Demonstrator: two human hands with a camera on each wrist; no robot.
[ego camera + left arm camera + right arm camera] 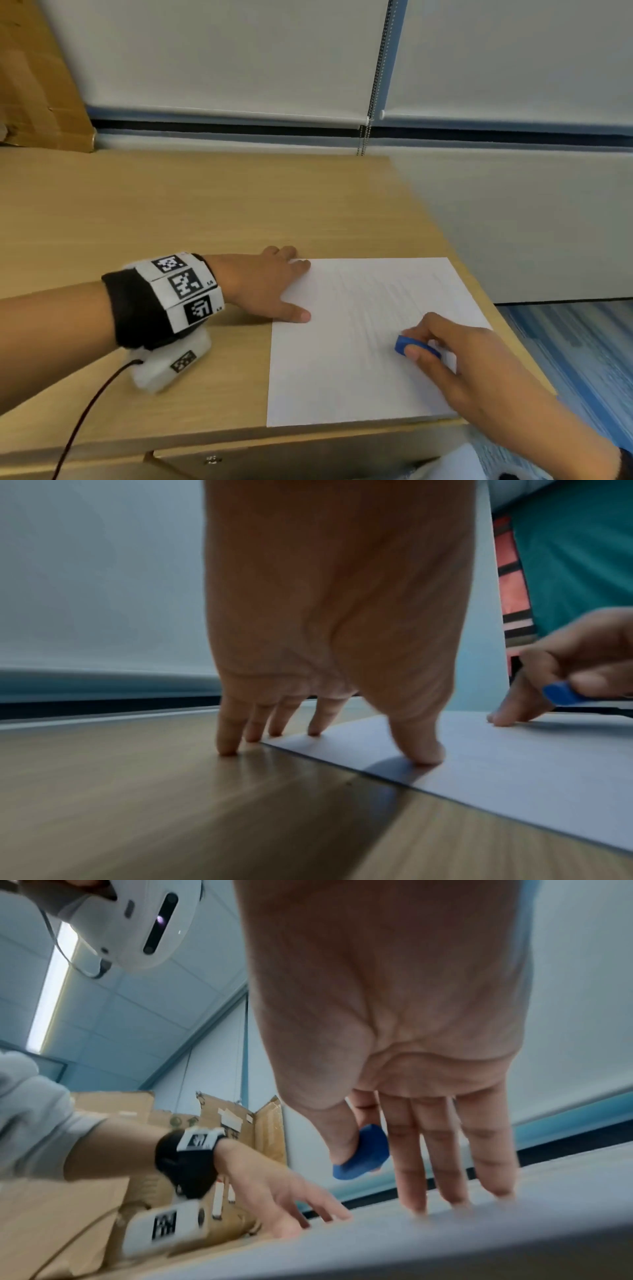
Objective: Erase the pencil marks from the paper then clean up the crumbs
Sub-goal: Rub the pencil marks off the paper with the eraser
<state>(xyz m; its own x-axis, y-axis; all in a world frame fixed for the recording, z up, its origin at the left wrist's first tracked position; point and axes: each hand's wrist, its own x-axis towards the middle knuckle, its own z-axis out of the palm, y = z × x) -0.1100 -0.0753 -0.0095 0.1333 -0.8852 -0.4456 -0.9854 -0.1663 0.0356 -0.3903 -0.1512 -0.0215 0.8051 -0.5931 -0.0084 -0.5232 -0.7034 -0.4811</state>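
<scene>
Plainly, the right hand [479,363] has a blue eraser [416,346] pinched between thumb and forefinger, while its other three fingers [455,1177] are stretched out straight with their tips down on the sheet of paper [329,370]. That spread probably serves as a prop, steadying the hand so the eraser can be pressed and rubbed with control. In the left wrist view the eraser looks slightly raised off the sheet, though blur makes contact hard to judge.

The left hand [265,287] holds nothing. Its fingers are extended: the thumb and at least one fingertip press on the paper's edge at about 9 o'clock of the sheet, and the remaining fingertips sit on the desk [171,212] just beside it. This looks like an anchor, so the sheet won't slide or crumple under rubbing strokes.

The paper lies flat near the desk's right front corner, with faint pencil marks [376,298] across its upper half, toward 12 o'clock from the eraser. The eraser sits at roughly 4 o'clock of the sheet's centre. I judge erasing is under way and unfinished; no crumbs can be made out at this sharpness.

A wrist-worn camera unit [171,368] with a black cable rests on the desk under the left forearm. Cardboard boxes [240,1123] stand beyond the desk at 10 o'clock.
</scene>
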